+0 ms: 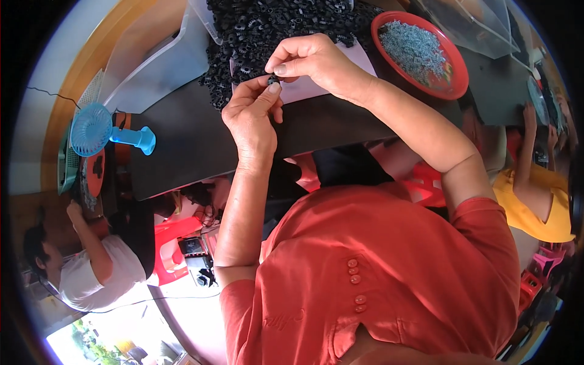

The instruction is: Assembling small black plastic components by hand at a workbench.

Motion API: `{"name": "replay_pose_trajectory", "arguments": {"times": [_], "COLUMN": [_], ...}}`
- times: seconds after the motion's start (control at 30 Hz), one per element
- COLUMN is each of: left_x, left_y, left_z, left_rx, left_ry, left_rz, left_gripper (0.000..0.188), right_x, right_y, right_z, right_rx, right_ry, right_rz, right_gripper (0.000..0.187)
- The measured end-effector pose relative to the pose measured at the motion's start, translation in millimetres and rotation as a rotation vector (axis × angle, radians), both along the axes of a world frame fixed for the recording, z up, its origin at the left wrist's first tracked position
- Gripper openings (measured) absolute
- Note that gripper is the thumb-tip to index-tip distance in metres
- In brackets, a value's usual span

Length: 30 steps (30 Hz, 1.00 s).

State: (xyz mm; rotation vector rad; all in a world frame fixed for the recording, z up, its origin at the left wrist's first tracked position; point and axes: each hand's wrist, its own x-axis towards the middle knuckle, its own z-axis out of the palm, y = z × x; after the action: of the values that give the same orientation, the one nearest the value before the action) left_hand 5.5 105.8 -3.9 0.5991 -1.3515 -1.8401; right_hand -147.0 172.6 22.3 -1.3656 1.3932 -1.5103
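Observation:
My left hand point(252, 118) pinches a small black plastic part point(273, 79) between thumb and fingertips, just over the near side of a large heap of similar black parts point(267, 33). Fingers of my right hand point(316, 61) are pressed together right above that part, close to or touching it. Whatever they grip is too small to make out. Beneath my right wrist lies a pale flat sheet or tray point(331, 80), partly covered by the heap. To the right stands a red bowl point(457, 82) filled with many tiny silvery metal pieces point(413, 48).
A blue desk fan point(91, 129) lies at the left of the dark table point(188, 143). Translucent plastic bins point(164, 67) flank the heap. People in a white shirt point(100, 274) and a yellow top point(529, 204) sit at the sides.

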Motion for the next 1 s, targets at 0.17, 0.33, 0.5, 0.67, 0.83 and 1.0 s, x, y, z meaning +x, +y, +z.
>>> {"name": "replay_pose_trajectory", "arguments": {"times": [0.17, 0.33, 0.5, 0.67, 0.83, 1.0], "left_x": [-3.6, -4.4, -3.5, -4.5, -3.7, -2.0], "left_y": [4.2, 4.2, 2.7, 2.5, 2.3, 0.1], "left_z": [-3.9, -4.3, -4.1, -2.4, -4.1, -8.2], "left_rx": [-0.051, -0.045, -0.046, -0.005, -0.013, -0.066], "left_ry": [-0.003, 0.020, 0.014, 0.010, -0.015, -0.031], "left_rz": [0.061, 0.067, 0.062, 0.088, 0.082, 0.074], "left_gripper": [0.011, 0.010, 0.010, 0.010, 0.010, 0.014], "right_x": [-2.3, 1.6, 8.4, 9.5, 9.5, 10.7], "right_y": [1.2, 1.3, 2.7, 2.5, 3.0, 3.2], "right_z": [-3.8, -8.3, -10.3, -10.9, -11.8, -11.5], "right_rx": [0.025, -0.039, -0.210, -0.144, -0.059, -0.057], "right_ry": [0.005, 0.189, 0.546, 0.390, 0.370, 0.378], "right_rz": [-0.007, -0.069, -0.197, -0.138, -0.141, -0.155], "right_gripper": [0.010, 0.009, 0.009, 0.009, 0.010, 0.011]}}
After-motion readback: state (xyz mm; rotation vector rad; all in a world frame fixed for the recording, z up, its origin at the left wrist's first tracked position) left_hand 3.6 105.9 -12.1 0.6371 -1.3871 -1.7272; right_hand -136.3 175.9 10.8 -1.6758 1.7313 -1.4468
